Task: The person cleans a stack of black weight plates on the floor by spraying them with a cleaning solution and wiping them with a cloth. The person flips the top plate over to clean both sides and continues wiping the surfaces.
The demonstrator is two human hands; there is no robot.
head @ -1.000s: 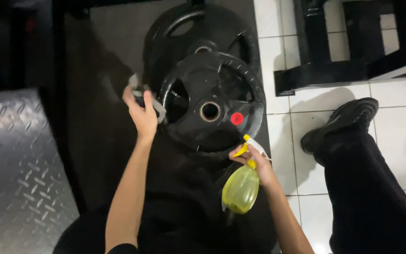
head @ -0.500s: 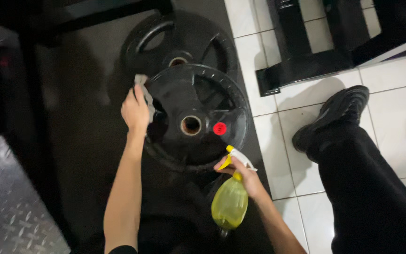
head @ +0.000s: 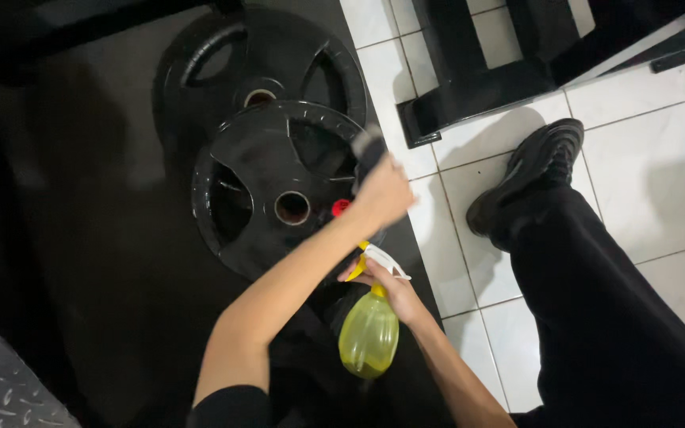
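While L hand (head: 386, 192) grips cloth (head: 368, 148) on plate (head: 259, 170), R hand (head: 394, 287) clamps bottle (head: 369, 337); white-tile floor (head: 644, 150).

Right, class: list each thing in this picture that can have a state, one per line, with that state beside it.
Left hand: clutching a grey cloth, pressed on the top plate.
Right hand: gripping the spray bottle.
Spray bottle: yellow, held nozzle-up.
Top weight plate: lying flat, stacked on another.
Lower weight plate: flat on the dark mat, partly covered.
Black shoe: on the white tiles.
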